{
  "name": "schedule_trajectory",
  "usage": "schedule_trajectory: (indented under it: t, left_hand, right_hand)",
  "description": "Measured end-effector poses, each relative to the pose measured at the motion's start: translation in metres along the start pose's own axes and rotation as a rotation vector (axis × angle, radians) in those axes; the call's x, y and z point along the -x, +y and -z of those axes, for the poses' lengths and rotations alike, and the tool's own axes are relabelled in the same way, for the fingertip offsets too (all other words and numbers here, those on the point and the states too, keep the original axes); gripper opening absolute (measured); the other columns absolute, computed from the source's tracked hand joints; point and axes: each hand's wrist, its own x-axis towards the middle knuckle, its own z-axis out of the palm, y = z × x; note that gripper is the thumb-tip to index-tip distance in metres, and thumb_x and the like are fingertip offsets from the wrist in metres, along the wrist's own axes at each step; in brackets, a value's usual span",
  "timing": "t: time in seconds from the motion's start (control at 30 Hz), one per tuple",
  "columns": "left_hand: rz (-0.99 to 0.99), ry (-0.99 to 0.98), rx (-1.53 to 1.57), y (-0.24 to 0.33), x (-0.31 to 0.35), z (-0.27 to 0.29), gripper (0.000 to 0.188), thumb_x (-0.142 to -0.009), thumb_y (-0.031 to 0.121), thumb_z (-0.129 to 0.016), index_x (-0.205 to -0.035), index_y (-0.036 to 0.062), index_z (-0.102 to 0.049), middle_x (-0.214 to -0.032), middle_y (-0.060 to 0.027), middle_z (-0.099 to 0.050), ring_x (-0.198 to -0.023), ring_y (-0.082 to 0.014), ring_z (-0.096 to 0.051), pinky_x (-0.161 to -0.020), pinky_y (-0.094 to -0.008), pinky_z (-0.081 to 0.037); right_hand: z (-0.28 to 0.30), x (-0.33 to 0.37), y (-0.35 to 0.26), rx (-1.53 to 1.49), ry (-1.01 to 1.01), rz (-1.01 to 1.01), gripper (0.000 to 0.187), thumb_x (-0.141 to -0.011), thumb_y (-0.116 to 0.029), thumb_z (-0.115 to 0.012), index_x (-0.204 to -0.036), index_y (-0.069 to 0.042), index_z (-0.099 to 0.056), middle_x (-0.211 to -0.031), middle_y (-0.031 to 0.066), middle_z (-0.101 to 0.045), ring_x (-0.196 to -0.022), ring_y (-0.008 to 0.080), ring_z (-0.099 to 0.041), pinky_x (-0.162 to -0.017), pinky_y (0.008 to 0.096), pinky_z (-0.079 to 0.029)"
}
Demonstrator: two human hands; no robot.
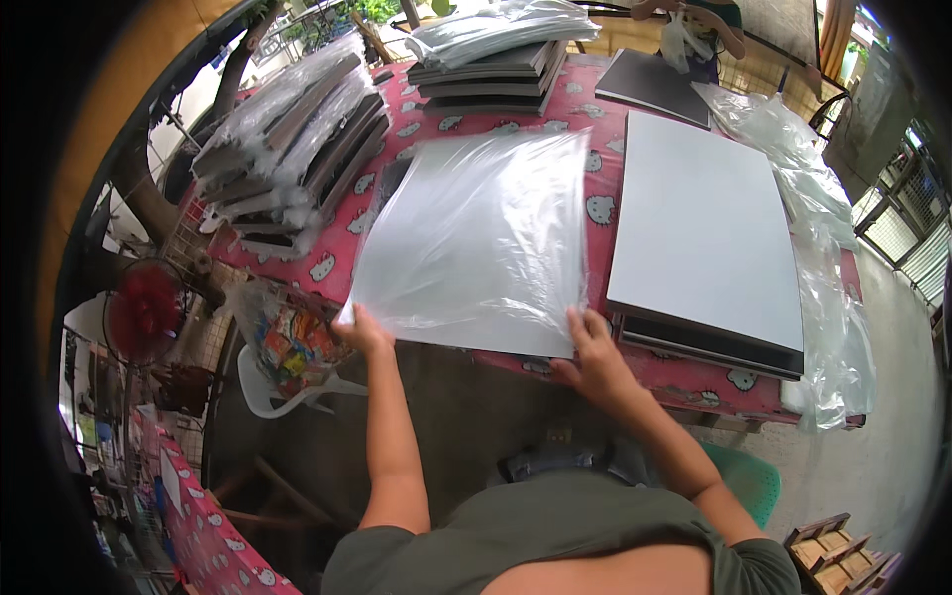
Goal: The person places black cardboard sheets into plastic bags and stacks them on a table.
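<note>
Along the near side of the pink table [603, 246], I am watching over the feed as the left hand [369, 332] is gripping the near left corner of a white sheet [426, 248] covered by clear plastic [531, 238], and the right hand [597, 357] is grasping its near right corner. That sheet is overhanging the table's near edge, left of a white-topped stack [706, 233]. Loose film [821, 327] is lying along that stack's right side. Farther off, a plastic-topped pile [488, 84] and a plastic-wrapped pile [297, 149] are resting
</note>
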Motion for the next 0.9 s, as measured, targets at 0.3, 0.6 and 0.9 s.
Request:
schedule_trajectory:
  t: [0.3, 0.6, 0.9]
  left_hand:
    - [-0.145, 0.235, -0.517, -0.050, -0.051, 0.035, 0.044, -0.078, 0.014, -0.056, -0.113, -0.0062, -0.036, -0.114, -0.0236, -0.044, -0.103, -0.0344, -0.049, -0.088, -0.0435, -0.039]
    - [-0.057, 0.306, -0.799, -0.050, -0.059, 0.043, 0.055, -0.074, 0.023, -0.061, -0.112, -0.0093, -0.040, -0.119, -0.0268, -0.035, -0.114, -0.0390, -0.036, -0.092, -0.0476, -0.036]
    - [-0.192, 0.459, -0.879, -0.087, -0.061, 0.040, 0.047, -0.071, 0.021, -0.063, -0.097, -0.0147, -0.046, -0.102, -0.0295, -0.048, -0.096, -0.0398, -0.051, -0.082, -0.0459, -0.044]
  right_hand:
    - [-0.010, 0.290, 0.130, 0.207, 0.131, -1.040, 0.030, -0.080, -0.027, -0.055, -0.084, 0.002, -0.061, -0.076, 0.0202, -0.061, -0.071, 0.0366, -0.059, -0.063, 0.0416, -0.045]
    - [-0.137, 0.405, 0.249, 0.062, -0.088, -1.494, 0.046, -0.090, -0.034, -0.036, -0.096, 0.007, -0.057, -0.094, 0.0225, -0.060, -0.091, 0.0365, -0.058, -0.074, 0.0438, -0.044]
    - [-0.156, 0.448, 0.302, 0.054, -0.256, -1.510, 0.047, -0.087, -0.036, -0.043, -0.100, 0.007, -0.057, -0.097, 0.0240, -0.059, -0.095, 0.0347, -0.057, -0.075, 0.0432, -0.046]
